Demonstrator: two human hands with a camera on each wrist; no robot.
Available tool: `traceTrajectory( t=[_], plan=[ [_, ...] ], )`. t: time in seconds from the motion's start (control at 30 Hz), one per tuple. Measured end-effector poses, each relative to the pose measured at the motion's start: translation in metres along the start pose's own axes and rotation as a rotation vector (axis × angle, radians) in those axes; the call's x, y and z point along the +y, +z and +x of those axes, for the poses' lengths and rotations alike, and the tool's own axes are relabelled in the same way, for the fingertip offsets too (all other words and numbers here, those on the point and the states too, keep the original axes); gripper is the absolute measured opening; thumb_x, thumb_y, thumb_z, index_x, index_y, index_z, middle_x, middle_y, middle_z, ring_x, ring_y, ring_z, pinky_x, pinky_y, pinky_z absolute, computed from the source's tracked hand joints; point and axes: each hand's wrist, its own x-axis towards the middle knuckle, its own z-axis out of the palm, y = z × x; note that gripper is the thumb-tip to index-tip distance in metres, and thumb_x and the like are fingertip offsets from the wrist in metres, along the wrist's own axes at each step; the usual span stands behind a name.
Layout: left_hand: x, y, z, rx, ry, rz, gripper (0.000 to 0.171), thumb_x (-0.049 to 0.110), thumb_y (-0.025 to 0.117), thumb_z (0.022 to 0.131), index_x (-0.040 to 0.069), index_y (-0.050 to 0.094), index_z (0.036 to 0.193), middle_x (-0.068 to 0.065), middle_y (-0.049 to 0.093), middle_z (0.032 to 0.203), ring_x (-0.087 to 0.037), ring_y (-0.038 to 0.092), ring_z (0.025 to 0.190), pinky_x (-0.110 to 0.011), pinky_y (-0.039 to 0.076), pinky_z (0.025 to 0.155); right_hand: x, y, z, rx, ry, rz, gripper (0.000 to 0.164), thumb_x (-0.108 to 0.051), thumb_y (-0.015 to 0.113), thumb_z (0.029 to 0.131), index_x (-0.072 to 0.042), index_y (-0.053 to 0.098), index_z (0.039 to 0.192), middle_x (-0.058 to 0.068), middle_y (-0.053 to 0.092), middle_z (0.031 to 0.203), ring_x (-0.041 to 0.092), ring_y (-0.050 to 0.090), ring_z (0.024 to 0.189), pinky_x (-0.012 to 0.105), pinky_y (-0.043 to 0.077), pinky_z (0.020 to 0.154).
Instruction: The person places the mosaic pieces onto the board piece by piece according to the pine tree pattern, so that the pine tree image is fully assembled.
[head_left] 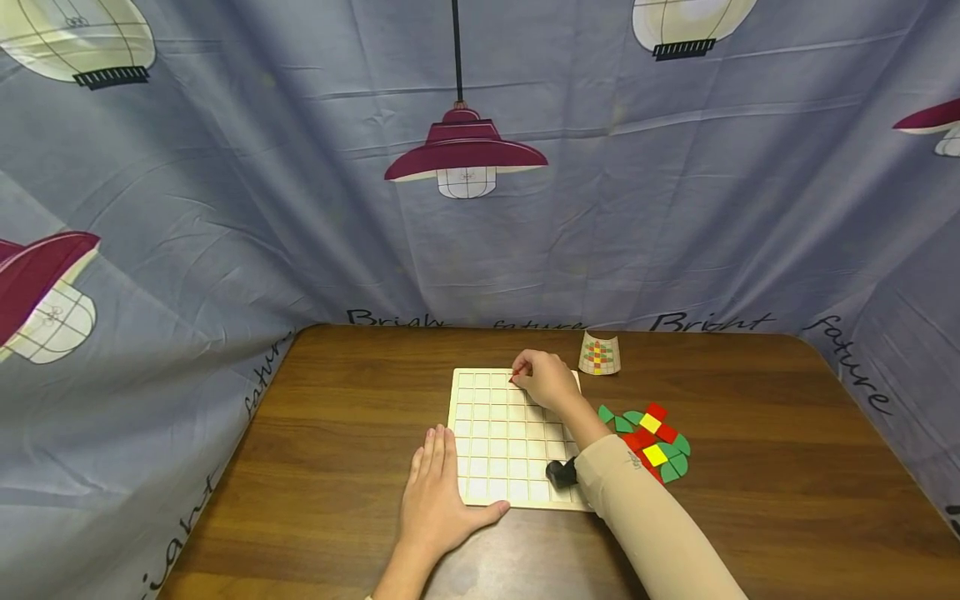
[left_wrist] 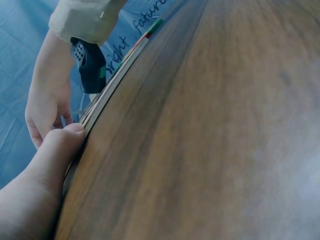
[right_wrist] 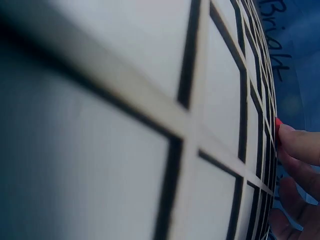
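A pale wooden grid board (head_left: 487, 442) lies on the brown table, its square cells showing white. My left hand (head_left: 435, 508) rests at the board's near left corner, fingers straight along the left side and thumb spread along the near edge. Over the far row of cells, my right hand (head_left: 547, 382) pinches a small red piece (right_wrist: 278, 131) between thumb and fingertips. Most of that piece is hidden by the fingers, so its shape is hard to tell. The right forearm covers part of the board's right side.
Right of the board lies a loose group of flat pieces: red squares (head_left: 657, 412), yellow squares (head_left: 655, 455) and rounded green pieces (head_left: 681, 444). A curved card (head_left: 599, 354) with a coloured grid pattern stands behind them. A printed grey-blue curtain (head_left: 465, 250) hangs behind the table (head_left: 352, 417).
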Motion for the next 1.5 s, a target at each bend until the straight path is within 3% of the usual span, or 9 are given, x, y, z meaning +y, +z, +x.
traceTrajectory(
  t=[0.8, 1.07, 1.5],
  plan=[
    [0.001, 0.000, 0.000, 0.000, -0.003, -0.008, 0.137, 0.094, 0.054, 0.062, -0.002, 0.026, 0.155, -0.016, 0.024, 0.164, -0.029, 0.021, 0.153, -0.045, 0.023, 0.124, 0.006, 0.002, -0.007, -0.012, -0.013, 0.006, 0.012, -0.025, 0.072, 0.091, -0.018, 0.074, 0.100, -0.002, 0.062, 0.101, 0.017, 0.059, 0.088, 0.033, 0.052, 0.077],
    [0.001, 0.000, 0.000, -0.002, -0.008, -0.006, 0.137, 0.095, 0.054, 0.062, -0.002, 0.026, 0.155, -0.016, 0.024, 0.164, -0.029, 0.022, 0.153, -0.044, 0.023, 0.124, 0.008, 0.003, -0.007, -0.007, -0.021, -0.018, 0.006, -0.023, 0.072, 0.091, -0.020, 0.077, 0.093, -0.002, 0.063, 0.107, 0.016, 0.060, 0.088, 0.033, 0.052, 0.076],
    [0.001, 0.000, 0.000, 0.010, 0.000, -0.011, 0.137, 0.094, 0.055, 0.062, -0.002, 0.027, 0.155, -0.017, 0.026, 0.163, -0.029, 0.023, 0.153, -0.045, 0.024, 0.124, 0.004, -0.004, -0.012, -0.030, -0.057, -0.076, 0.011, -0.017, 0.074, 0.088, -0.016, 0.076, 0.099, -0.001, 0.065, 0.104, 0.018, 0.060, 0.089, 0.034, 0.052, 0.075]
  ],
)
